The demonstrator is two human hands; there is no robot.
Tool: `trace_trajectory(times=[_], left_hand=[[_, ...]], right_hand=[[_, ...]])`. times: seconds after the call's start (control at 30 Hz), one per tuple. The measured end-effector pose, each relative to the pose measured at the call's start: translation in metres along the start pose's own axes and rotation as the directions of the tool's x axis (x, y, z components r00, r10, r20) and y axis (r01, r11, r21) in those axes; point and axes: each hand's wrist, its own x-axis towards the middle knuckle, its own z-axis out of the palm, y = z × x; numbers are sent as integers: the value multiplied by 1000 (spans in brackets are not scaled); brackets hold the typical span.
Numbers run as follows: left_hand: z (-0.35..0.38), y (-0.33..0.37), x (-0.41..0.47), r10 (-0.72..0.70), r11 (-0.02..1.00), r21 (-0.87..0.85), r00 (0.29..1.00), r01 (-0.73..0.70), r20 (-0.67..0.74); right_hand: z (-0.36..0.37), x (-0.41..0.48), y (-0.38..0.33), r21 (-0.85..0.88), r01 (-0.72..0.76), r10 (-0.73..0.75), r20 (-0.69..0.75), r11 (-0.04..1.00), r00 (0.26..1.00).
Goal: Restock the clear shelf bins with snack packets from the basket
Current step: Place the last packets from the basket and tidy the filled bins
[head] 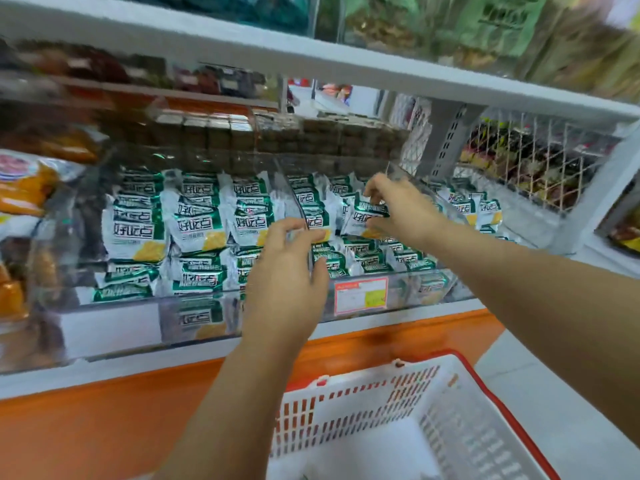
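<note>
Hands working over clear bins of green-white snack packets.
Right hand is pinching 1 packet above the right bin; left hand, fingers loosely apart, is touching the divider, white basket below.

Top-shelf bags blurred, labels unreadable; price tag print too smeared to read; basket cut off by the bottom edge; left hand hid the bin divider's lower end and packets behind it
</note>
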Motion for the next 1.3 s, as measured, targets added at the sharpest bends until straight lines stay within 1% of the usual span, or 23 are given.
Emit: trace_trajectory(times=[0.07, 0.17, 0.27, 0.33, 0.4, 0.5, 0.53, 0.6, 0.67, 0.7, 0.77, 0.83, 0.87, 0.9, 0.97, 1.03, 1.07, 1.1, 1.13, 1.2, 1.3], left_hand=[[4, -3, 3, 3, 1000, -7, 999, -3, -39], [7, -4, 6, -10, 1000, -11, 996, 9, -84], [10, -5, 6, 7, 1000, -7, 994, -8, -112], [12, -7, 6, 26, 1000, 2, 991, -26, -128], [14, -9, 7, 25, 1000, 7, 991, -25, -134], [18, -6, 8, 18, 1000, -6, 990, -19, -143], [20, -4, 7, 43, 999, 2, 985, -43, -169], [25, -1, -1, 145, 988, 80, 959, -129, -244], [32, 2, -13, 270, 958, 171, 922, -230, -277], [36, 3, -20, 324, 941, 194, 908, -278, -266], [43, 3, -35, 388, 917, 191, 897, -351, -214], [54, 3, -50, 395, 911, 177, 912, -373, -111], [61, 1, -60, 380, 912, 182, 924, -368, -36], [69, -2, -69, 351, 918, 183, 935, -353, 44], [82, -8, -88, 227, 950, 169, 953, -261, 200], [92, -12, -104, 58, 977, 176, 947, -118, 317], [97, -14, -111, -8, 982, 179, 943, -54, 333], [102, -16, -117, -55, 983, 185, 939, -10, 340], [108, -17, -124, -87, 980, 196, 934, 18, 347], [123, -23, -133, -141, 969, 240, 919, 52, 368], [142, -40, -137, -215, 932, 358, 875, 51, 434]], right_hand=[[11, 17, 4, -21, 9, -8, 35, 1000, 999], [28, 36, 11, -77, -33, 37, 58, 996, 998], [44, 39, 14, -150, -37, 34, -24, 988, 999], [51, 35, 14, -118, -59, 52, -65, 991, 997], [57, 30, 17, -93, -41, 40, -13, 995, 999], [56, 23, 23, -159, 11, 11, 134, 987, 991], [52, 19, 24, -163, 8, 18, 162, 987, 987], [42, 6, 22, -123, 1, 22, 181, 992, 983], [30, -13, 18, -48, 12, -6, 119, 999, 993], [24, -25, 16, 0, 27, -27, 62, 1000, 998], [16, -57, 10, 102, 95, -84, -104, 990, 991], [15, -93, 10, 146, 197, -153, -269, 969, 951], [19, -111, 15, 148, 230, -176, -310, 962, 934], [27, -129, 23, 144, 239, -185, -313, 960, 931], [49, -167, 41, 150, 199, -164, -216, 968, 962], [75, -202, 64, 171, 92, -89, -28, 981, 996], [88, -218, 76, 161, 22, -35, 81, 987, 996], [102, -234, 89, 127, -48, 23, 191, 991, 981], [116, -249, 101, 83, -107, 78, 293, 991, 953], [141, -274, 123, -1, -194, 171, 472, 981, 865], [168, -299, 144, -125, -307, 311, 654, 943, 689]])
